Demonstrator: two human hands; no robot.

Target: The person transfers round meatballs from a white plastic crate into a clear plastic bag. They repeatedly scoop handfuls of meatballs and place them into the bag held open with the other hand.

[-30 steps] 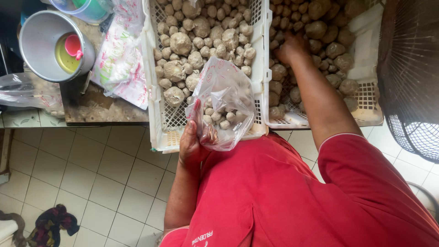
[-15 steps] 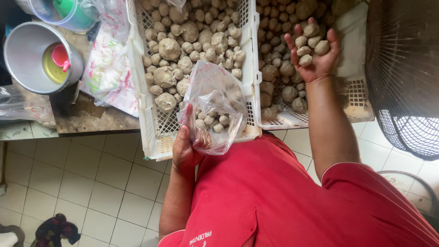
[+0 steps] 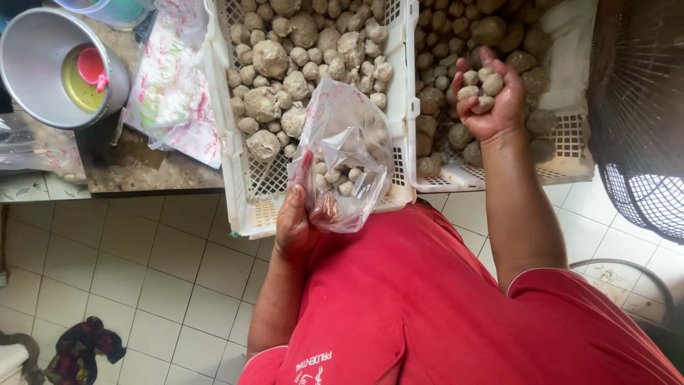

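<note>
Fingers (image 3: 491,71) of your right hand (image 3: 488,103) curled round a few small lumps (image 3: 479,87), lifted clear of the right crate (image 3: 570,153) since before, left hand (image 3: 296,224) still pinching the plastic bag (image 3: 349,160) over the left crate (image 3: 246,207)

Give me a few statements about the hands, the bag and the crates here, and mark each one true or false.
1. The left hand holds a clear plastic bag with small round lumps in it. True.
2. The right hand is empty. False: it holds a handful of small pale lumps.
3. The right hand is raised over the right crate. True.
4. Both crates are black. False: the left crate and the right one are white, with latticed walls.
5. The metal pot at the upper left stands inside the left crate. False: it stands apart, left of the crate, on a stone top.
</note>
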